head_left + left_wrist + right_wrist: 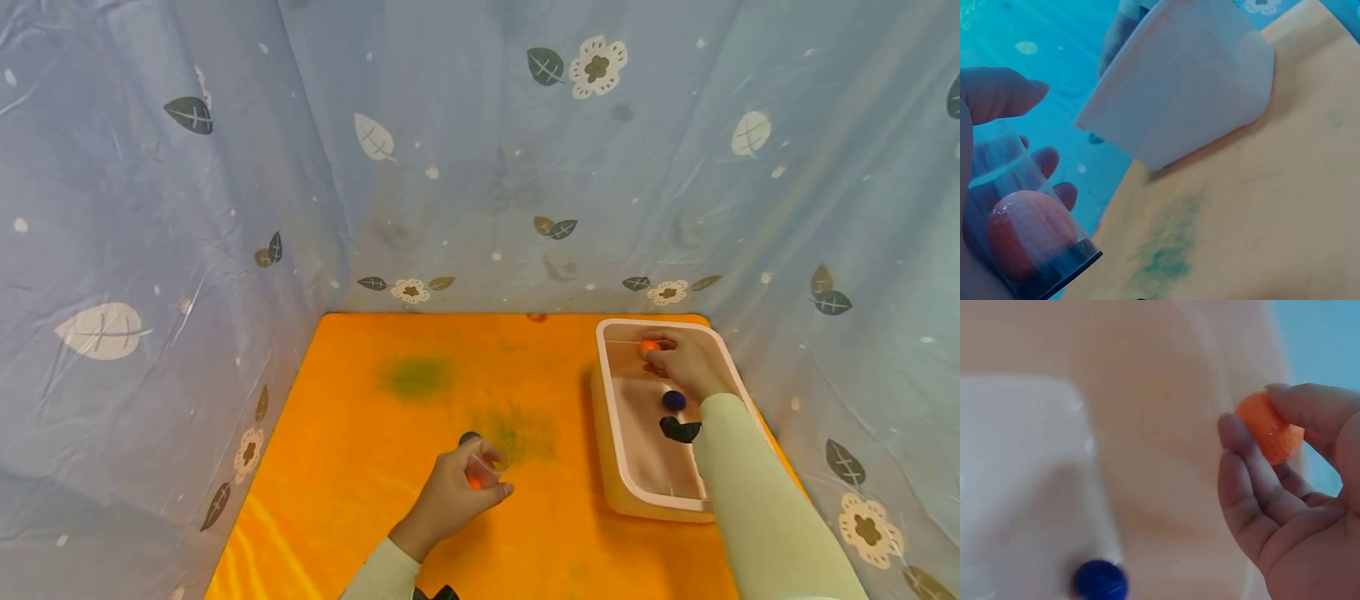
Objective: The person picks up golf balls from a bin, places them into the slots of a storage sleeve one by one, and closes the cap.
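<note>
On the orange mat, left to right:
Left hand [450, 498]: near the mat's front edge, about midway across; fingers curled round a clear cup [487, 465].
Cup: tilted in the grasp; the left wrist view shows a dark band at its base and an orange ball [1025, 230] inside.
Mat [360, 417]: orange, with green smudges [417, 375] toward the middle, just beyond the cup.
Tub [611, 417]: pale pink, rectangular, at the mat's right edge, reaching its back right corner; well apart from the cup.
Blue ball [673, 400]: on the tub floor, about midway along it, beside the right wrist.
Right hand [686, 362]: over the tub's far end; fingertips pinch a second orange ball [1270, 427], held clear of the floor in the right wrist view.
Sleeves: pale green on both arms.
Backdrop: blue sheet printed with leaves and flowers on three sides.
</note>
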`<action>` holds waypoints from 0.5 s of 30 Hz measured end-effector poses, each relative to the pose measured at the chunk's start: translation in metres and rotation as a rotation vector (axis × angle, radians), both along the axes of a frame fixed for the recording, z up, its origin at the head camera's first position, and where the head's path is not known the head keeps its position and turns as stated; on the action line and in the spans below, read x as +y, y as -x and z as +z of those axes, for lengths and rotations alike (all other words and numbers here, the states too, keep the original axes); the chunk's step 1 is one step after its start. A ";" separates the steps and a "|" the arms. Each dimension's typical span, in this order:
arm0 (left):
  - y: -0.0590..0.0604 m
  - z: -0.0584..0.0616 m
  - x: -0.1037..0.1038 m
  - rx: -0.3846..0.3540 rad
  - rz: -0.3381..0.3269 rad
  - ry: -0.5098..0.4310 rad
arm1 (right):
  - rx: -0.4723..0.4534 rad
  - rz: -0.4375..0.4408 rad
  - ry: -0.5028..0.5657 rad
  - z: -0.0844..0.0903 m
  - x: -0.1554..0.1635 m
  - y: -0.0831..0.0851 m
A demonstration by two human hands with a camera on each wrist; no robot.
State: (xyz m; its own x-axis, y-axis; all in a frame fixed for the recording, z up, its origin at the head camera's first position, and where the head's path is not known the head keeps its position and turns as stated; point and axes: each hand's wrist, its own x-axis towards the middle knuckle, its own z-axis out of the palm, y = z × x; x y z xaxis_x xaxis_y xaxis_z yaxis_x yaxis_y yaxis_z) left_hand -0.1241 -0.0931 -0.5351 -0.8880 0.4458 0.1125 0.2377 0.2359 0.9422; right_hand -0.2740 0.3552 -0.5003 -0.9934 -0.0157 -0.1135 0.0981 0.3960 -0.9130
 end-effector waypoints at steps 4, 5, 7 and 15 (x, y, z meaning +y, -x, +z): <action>-0.002 0.001 0.001 0.000 -0.012 0.004 | 0.054 -0.061 0.158 0.020 -0.006 -0.015; -0.002 0.001 0.002 -0.001 -0.013 0.007 | 0.073 -0.071 0.205 0.024 -0.008 -0.020; -0.003 0.001 0.002 0.001 -0.013 0.009 | 0.114 -0.071 0.293 0.032 -0.012 -0.029; -0.002 0.002 0.005 -0.010 -0.012 0.009 | 0.256 -0.020 0.392 0.049 -0.035 -0.050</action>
State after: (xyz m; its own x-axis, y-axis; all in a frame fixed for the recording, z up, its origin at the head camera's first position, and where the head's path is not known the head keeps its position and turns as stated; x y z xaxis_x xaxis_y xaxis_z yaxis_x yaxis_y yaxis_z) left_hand -0.1223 -0.0877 -0.5329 -0.8835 0.4578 0.0993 0.2311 0.2414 0.9425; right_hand -0.2243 0.3203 -0.4511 -0.9892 0.0114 0.1458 -0.1456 0.0167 -0.9892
